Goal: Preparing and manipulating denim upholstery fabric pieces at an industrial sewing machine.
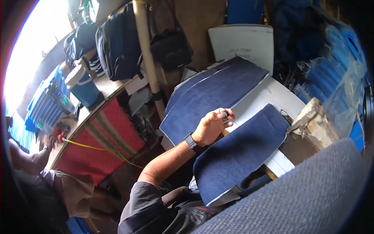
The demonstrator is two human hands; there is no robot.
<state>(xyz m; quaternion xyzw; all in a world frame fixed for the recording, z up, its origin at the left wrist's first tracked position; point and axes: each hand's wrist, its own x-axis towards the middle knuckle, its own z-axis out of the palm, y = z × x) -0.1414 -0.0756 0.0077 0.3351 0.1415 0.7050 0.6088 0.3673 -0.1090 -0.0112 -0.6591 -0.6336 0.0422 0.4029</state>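
My left hand [212, 126], with a dark watch on its wrist, reaches up from the lower middle. Its fingers are closed on a small round metallic piece [224, 114], too small to name surely. Just right of and below the hand lies a navy fabric piece [243, 154] with a pale underside at its lower edge. Beyond it a larger navy fabric piece [214, 89] covers part of a white panel [259, 97]. My right hand is not in view. A thick grey woven surface [300, 191] fills the lower right, hiding what is behind it.
A rough wooden block [317, 121] stands right of the fabric. Behind is a pale upright panel [243, 43]. At left, a bench carries a blue cooler jug [83, 85] and black backpack [119, 43]. A yellow cord [89, 145] crosses a red striped cloth [105, 136]; another person [74, 187] stands near.
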